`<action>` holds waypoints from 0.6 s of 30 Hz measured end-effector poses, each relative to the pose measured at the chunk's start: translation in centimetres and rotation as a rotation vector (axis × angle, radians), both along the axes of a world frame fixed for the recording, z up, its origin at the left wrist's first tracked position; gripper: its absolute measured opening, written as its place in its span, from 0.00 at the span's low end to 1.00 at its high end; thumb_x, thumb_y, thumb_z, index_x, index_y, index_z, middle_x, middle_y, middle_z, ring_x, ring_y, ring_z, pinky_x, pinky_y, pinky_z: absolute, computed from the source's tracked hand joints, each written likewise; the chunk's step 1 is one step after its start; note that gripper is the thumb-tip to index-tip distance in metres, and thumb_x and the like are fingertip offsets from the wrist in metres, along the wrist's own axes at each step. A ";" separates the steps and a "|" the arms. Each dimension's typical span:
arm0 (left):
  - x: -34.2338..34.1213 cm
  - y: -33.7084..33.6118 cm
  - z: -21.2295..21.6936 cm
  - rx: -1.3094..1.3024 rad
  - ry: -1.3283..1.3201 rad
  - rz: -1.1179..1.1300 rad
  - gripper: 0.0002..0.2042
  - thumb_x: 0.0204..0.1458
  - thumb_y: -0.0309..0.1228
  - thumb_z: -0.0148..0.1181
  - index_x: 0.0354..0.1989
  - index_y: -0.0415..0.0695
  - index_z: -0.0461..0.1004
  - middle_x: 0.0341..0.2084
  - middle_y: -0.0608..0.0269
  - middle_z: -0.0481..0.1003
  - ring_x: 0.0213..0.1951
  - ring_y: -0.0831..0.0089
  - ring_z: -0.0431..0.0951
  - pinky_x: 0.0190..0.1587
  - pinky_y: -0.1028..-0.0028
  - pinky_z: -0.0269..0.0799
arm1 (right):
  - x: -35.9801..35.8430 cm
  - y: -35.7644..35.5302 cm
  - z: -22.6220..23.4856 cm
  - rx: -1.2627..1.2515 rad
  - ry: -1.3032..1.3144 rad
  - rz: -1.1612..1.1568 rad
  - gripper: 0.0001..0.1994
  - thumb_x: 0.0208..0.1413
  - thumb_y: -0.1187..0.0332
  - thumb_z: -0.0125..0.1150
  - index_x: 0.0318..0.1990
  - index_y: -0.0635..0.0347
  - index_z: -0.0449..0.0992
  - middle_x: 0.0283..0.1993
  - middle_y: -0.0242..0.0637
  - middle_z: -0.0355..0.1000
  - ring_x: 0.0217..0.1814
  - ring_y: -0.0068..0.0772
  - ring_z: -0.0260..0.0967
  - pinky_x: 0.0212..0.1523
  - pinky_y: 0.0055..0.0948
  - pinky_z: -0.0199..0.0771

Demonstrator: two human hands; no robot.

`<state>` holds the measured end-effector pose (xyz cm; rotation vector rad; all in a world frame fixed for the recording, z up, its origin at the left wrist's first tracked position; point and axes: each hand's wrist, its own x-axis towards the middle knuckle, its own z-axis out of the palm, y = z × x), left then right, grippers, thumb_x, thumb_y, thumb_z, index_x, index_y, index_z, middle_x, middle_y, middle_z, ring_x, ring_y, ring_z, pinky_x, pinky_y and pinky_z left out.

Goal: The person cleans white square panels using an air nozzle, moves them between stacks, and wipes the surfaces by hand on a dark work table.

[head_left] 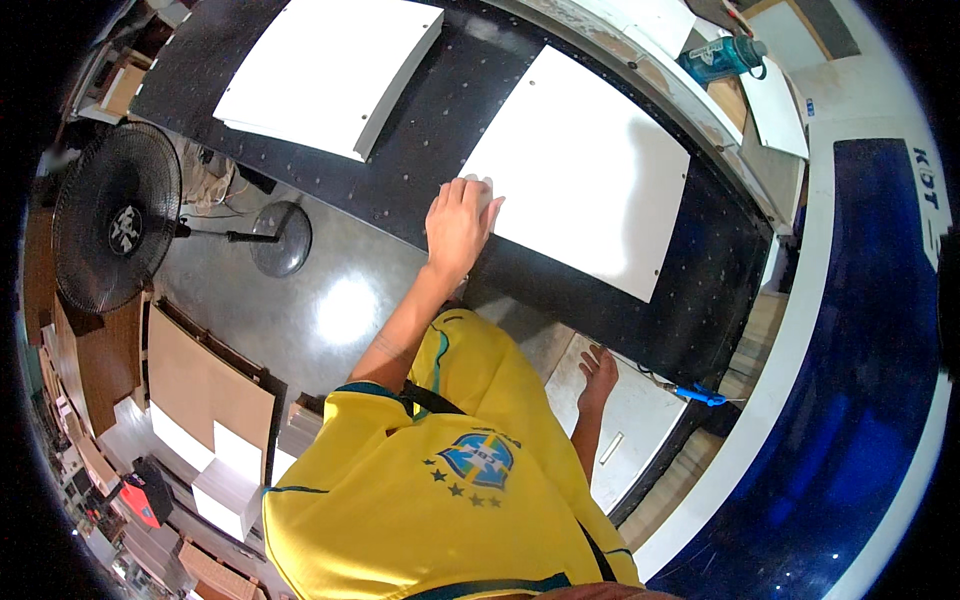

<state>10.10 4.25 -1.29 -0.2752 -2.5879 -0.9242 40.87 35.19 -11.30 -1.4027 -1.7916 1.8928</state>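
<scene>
One white drilled panel (580, 165) lies on the black worktable (420, 140), ahead and right of the left hand (458, 228), its long axis slanting from upper left to lower right. That nearer hand's fingers sit together at the panel's left corner, grip uncertain; the right hand (598, 376), fingers parted, holds nothing visible.

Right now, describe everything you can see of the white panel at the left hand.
The white panel is a flat, four-sided sheet that looks like smooth, coated board. A few small dark spots, perhaps holes, show near its edges, and its right side looks slightly greyer. It lies flat on the black table, and the fingers of the left hand seem to touch its nearest corner.
</scene>
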 end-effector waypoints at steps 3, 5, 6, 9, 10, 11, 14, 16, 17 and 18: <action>-0.4 -0.2 0.0 0.014 -0.043 -0.030 0.13 0.57 0.36 0.72 0.42 0.42 0.76 0.40 0.55 0.76 0.42 0.55 0.78 0.45 0.59 0.77 | -1.3 1.1 0.5 -0.010 -0.051 0.091 0.25 0.71 0.45 0.57 0.53 0.63 0.78 0.45 0.43 0.82 0.40 0.36 0.81 0.45 0.34 0.78; -0.5 -0.2 -0.2 -0.006 -0.034 -0.037 0.14 0.57 0.36 0.72 0.42 0.42 0.75 0.38 0.55 0.76 0.41 0.54 0.78 0.44 0.58 0.77 | -2.9 1.7 0.8 0.028 -0.017 0.043 0.24 0.72 0.46 0.55 0.51 0.63 0.79 0.40 0.42 0.82 0.37 0.34 0.80 0.43 0.32 0.78; -0.4 -0.2 -0.3 -0.016 -0.029 -0.039 0.14 0.57 0.36 0.72 0.42 0.41 0.75 0.38 0.55 0.76 0.40 0.54 0.78 0.44 0.58 0.77 | -4.0 1.9 1.1 0.047 0.000 0.021 0.24 0.72 0.46 0.55 0.50 0.63 0.79 0.38 0.41 0.82 0.35 0.33 0.80 0.42 0.31 0.78; 0.4 -0.7 -0.3 0.141 -0.051 -0.004 0.15 0.58 0.37 0.72 0.42 0.40 0.76 0.38 0.51 0.77 0.39 0.51 0.80 0.41 0.58 0.76 | -8.3 2.9 4.1 0.127 0.079 -0.029 0.24 0.74 0.48 0.54 0.53 0.63 0.78 0.43 0.42 0.82 0.36 0.33 0.80 0.40 0.31 0.78; 1.3 -0.5 -0.3 0.254 -0.162 0.084 0.17 0.58 0.40 0.72 0.43 0.39 0.74 0.35 0.53 0.76 0.37 0.52 0.79 0.42 0.58 0.75 | -9.3 2.7 4.9 0.155 0.208 -0.014 0.25 0.74 0.48 0.53 0.59 0.64 0.76 0.48 0.43 0.81 0.37 0.33 0.80 0.39 0.31 0.79; 2.1 -0.4 0.0 0.308 -0.321 0.138 0.20 0.60 0.45 0.69 0.45 0.39 0.75 0.37 0.52 0.77 0.38 0.54 0.80 0.43 0.59 0.75 | -10.3 3.1 5.3 0.144 0.191 0.001 0.25 0.74 0.48 0.53 0.60 0.64 0.75 0.49 0.43 0.81 0.38 0.33 0.81 0.39 0.31 0.79; 4.5 -1.0 -3.4 0.549 -0.559 0.194 0.21 0.67 0.49 0.60 0.45 0.39 0.79 0.35 0.53 0.82 0.38 0.60 0.83 0.45 0.63 0.77 | -13.7 4.2 6.4 0.137 0.117 0.071 0.27 0.75 0.48 0.51 0.64 0.64 0.73 0.51 0.43 0.80 0.41 0.35 0.82 0.40 0.32 0.79; 5.5 -0.8 -5.8 0.693 -0.648 0.100 0.23 0.69 0.49 0.56 0.42 0.37 0.79 0.34 0.53 0.83 0.38 0.64 0.84 0.44 0.65 0.77 | -15.0 3.1 7.3 0.175 0.076 0.088 0.26 0.75 0.47 0.51 0.57 0.65 0.75 0.44 0.43 0.82 0.37 0.33 0.82 0.37 0.30 0.79; 5.8 -0.5 -7.0 0.793 -0.684 0.028 0.24 0.71 0.49 0.54 0.41 0.36 0.79 0.35 0.52 0.84 0.38 0.66 0.84 0.44 0.66 0.77 | -15.1 2.7 7.5 0.169 0.025 0.081 0.26 0.75 0.46 0.51 0.54 0.65 0.76 0.39 0.43 0.82 0.36 0.31 0.82 0.37 0.29 0.80; 5.9 -0.2 -6.6 0.886 -0.701 -0.070 0.23 0.72 0.49 0.52 0.43 0.37 0.80 0.37 0.54 0.84 0.39 0.67 0.84 0.45 0.67 0.77 | -14.6 2.4 7.1 0.213 0.009 0.150 0.27 0.75 0.45 0.51 0.51 0.65 0.77 0.36 0.43 0.82 0.34 0.30 0.82 0.35 0.29 0.80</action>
